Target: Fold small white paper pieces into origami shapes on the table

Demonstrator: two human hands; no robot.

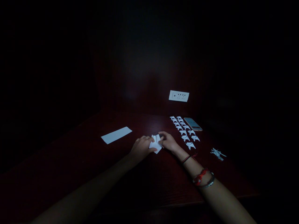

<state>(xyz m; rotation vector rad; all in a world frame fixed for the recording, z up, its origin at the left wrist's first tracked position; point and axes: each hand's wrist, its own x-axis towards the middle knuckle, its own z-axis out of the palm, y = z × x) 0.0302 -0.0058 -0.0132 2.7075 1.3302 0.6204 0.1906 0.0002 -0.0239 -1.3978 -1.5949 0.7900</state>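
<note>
Paper strip (pixel 116 135) lies left of the sheet (pixel 155 144); folded pieces (pixel 184 137), phone (pixel 193 123) right.

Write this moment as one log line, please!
left hand: holding white paper | right hand: holding same paper | rightward: folded pieces, phone, white scraps | leftward: flat strip | behind: socket panel

- Table (pixel 142 123): looks like wood, with faint grain on the near side and a soft gloss toward the far side.
- Wall panel (pixel 130 93) at the far side: smooth, with a dim sheen; its material is too dark to tell.
- Folded sheet (pixel 157 143) in the middle: matt paper, creased.
- Flat sheet (pixel 116 135) on the left: smooth matt paper.
- Folded pieces (pixel 191 145) on the right: matt paper with sharp edges.
- Strips (pixel 217 153) farther right: thin, paper-like.
- Phone (pixel 193 123): smooth, glass-like screen.
- Socket plate (pixel 178 96): smooth plastic by its look.
- Red bracelet (pixel 200 177): rough, cord-like.
</note>
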